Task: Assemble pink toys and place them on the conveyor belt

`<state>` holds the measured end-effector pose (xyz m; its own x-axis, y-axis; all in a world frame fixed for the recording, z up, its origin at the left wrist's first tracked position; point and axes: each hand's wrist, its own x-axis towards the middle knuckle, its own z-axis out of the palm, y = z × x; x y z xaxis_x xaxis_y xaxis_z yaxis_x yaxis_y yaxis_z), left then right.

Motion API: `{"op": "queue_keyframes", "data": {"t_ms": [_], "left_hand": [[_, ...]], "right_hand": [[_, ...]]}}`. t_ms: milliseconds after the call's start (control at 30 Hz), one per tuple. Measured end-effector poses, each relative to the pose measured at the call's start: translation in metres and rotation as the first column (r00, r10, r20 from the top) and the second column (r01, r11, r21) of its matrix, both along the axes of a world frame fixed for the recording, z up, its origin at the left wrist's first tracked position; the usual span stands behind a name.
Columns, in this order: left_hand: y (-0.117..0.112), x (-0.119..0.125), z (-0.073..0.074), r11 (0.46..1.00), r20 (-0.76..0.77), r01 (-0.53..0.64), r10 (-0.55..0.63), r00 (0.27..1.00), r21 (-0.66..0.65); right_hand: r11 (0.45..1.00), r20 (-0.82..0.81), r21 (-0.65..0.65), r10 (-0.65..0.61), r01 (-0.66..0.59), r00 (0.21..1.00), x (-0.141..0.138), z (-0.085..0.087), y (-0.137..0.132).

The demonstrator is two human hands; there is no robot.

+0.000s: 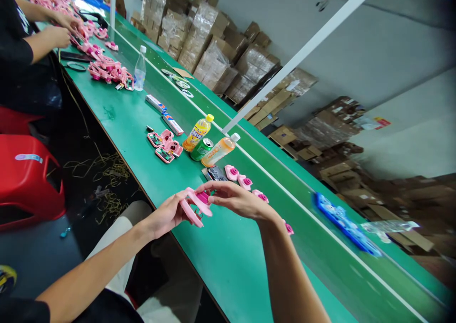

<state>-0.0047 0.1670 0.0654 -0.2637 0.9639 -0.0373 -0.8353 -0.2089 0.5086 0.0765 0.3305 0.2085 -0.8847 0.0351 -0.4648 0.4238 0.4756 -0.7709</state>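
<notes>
My left hand (164, 217) grips one side of a pink plastic casing (195, 203) above the green table's near edge. Its two shell parts stand apart at a slant, with a gap between them. From the other side, the fingers of my right hand (233, 198) are closed on the upper part, by a darker pink round piece. Beyond my hands lie opened pink casings (166, 145) with green circuit boards inside. A row of small pink parts (245, 182) with darker centres runs to the right, partly hidden behind my right arm.
Drink bottles (197, 134), a green can (202, 149) and narrow boxes (164, 114) stand or lie on the table (124, 128). A co-worker's hands (62, 33) are over piled pink casings (110, 70) at the far left. A white post (302, 54) rises behind; a red stool (28, 171) stands left.
</notes>
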Motion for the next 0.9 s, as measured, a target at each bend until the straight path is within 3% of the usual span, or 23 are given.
{"op": "queue_keyframes", "data": {"t_ms": [300, 400, 433, 500, 567, 633, 767, 900], "left_hand": [[-0.004, 0.000, 0.003, 0.995, -0.228, -0.093, 0.097, 0.969, 0.025], [-0.003, 0.001, 0.002, 0.991, -0.275, -0.137, 0.130, 0.953, -0.006], [-0.003, 0.001, 0.001, 0.987, -0.278, -0.160, 0.148, 0.949, -0.023], [-0.004, 0.000, 0.001, 0.979, -0.283, -0.198, 0.174, 0.943, -0.057], [-0.006, 0.000, 0.002, 0.975, -0.328, -0.212, 0.180, 0.927, -0.066], [-0.010, 0.001, 0.004, 0.976, -0.431, -0.214, 0.175, 0.885, -0.044], [-0.020, 0.007, 0.009, 0.981, -0.622, -0.190, 0.131, 0.772, -0.029], [-0.024, 0.011, 0.012, 0.974, -0.680, -0.214, 0.107, 0.726, -0.075]], "right_hand": [[0.999, -0.026, -0.048, 0.018, -0.019, 0.999, -0.001, -0.001, -0.003], [0.993, -0.159, 0.051, -0.102, 0.111, 0.982, 0.006, -0.009, -0.011], [0.970, -0.246, 0.123, -0.176, 0.211, 0.953, 0.011, -0.013, -0.017], [0.860, -0.441, 0.242, -0.315, 0.449, 0.840, 0.022, -0.024, -0.035], [0.741, -0.570, 0.262, -0.399, 0.619, 0.718, 0.034, -0.038, -0.055], [0.697, -0.600, 0.213, -0.460, 0.685, 0.655, 0.043, -0.051, -0.072], [0.720, -0.527, 0.087, -0.553, 0.688, 0.645, 0.050, -0.070, -0.086], [0.740, -0.495, 0.006, -0.583, 0.673, 0.645, 0.052, -0.073, -0.078]]}}
